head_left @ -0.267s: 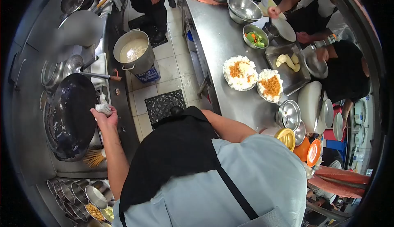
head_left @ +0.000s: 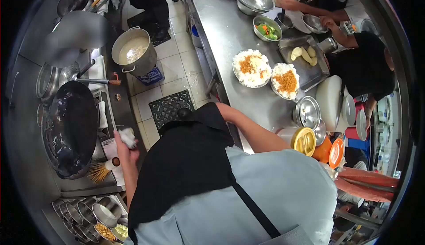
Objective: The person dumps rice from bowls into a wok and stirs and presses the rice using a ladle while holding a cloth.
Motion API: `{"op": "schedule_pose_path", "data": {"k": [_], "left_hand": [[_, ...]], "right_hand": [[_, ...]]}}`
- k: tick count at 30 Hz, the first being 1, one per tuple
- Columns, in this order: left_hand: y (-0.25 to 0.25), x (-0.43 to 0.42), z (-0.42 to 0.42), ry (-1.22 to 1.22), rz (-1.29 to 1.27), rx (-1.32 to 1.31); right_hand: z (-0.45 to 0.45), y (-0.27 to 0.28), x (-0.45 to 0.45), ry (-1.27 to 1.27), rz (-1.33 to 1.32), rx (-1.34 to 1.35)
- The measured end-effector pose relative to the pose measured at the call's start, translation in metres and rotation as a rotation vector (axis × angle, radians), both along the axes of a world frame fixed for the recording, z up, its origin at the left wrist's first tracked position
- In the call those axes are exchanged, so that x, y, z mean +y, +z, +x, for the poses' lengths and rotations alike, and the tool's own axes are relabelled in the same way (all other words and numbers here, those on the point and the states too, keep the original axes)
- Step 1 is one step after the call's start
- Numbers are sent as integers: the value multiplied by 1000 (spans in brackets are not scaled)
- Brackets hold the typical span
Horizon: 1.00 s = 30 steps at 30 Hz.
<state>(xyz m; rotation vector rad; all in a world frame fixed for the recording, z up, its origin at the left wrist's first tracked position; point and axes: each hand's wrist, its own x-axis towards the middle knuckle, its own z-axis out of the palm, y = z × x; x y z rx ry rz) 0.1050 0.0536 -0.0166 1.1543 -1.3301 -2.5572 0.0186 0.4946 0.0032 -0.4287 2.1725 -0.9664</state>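
Gripping a bunched white cloth [head_left: 128, 138] in the left hand [head_left: 127, 153], with thumb and fingers folded around it, just right of the wok [head_left: 73, 125] and apart from it. No telling about fingers of the right hand, apparently hidden behind the apron [head_left: 190, 147], farther right of the wok. Already topped with brown crumbs, well right of the wok: a large rice mound [head_left: 252, 69] and a smaller one [head_left: 285, 80]. Impossible to judge any work left at the wok.
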Motion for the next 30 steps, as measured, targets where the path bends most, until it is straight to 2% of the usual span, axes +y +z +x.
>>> {"op": "schedule_pose_path", "data": {"k": [1,3,4,6,8,9,12,16,21,24,26,27,30], "left_hand": [[-19,-6,15,-91,21,-33],[-21,15,36,-115,-142,-156],[-28,12,46,-222,-364,-221],[-62,0,67,-439,-812,-338],[-148,-31,85,-356,-633,-345],[-173,-41,87,-313,-544,-348],[-196,-51,87,-359,-499,-324],[-141,-14,72,-372,-621,-251],[-110,-5,67,-472,-548,-279],[-118,-8,70,-475,-497,-221],[-143,-15,72,-430,-455,-208],[-157,-21,71,-404,-428,-236],[-160,-22,71,-406,-494,-323]], "right_hand": [[5,11,11,-13,31,66],[21,15,30,-535,-154,-276],[30,16,38,-796,-248,-446],[46,13,57,-1083,-505,-435],[55,6,79,-1307,-688,-382],[55,7,85,-1360,-757,-332],[50,22,92,-1559,-910,-212],[49,29,98,-1794,-966,-65],[49,4,143,-2013,-1144,76],[41,0,151,-2055,-1194,152],[32,2,152,-2101,-1218,198],[28,4,149,-2131,-1231,216],[22,3,156,-2144,-1256,270]]}}
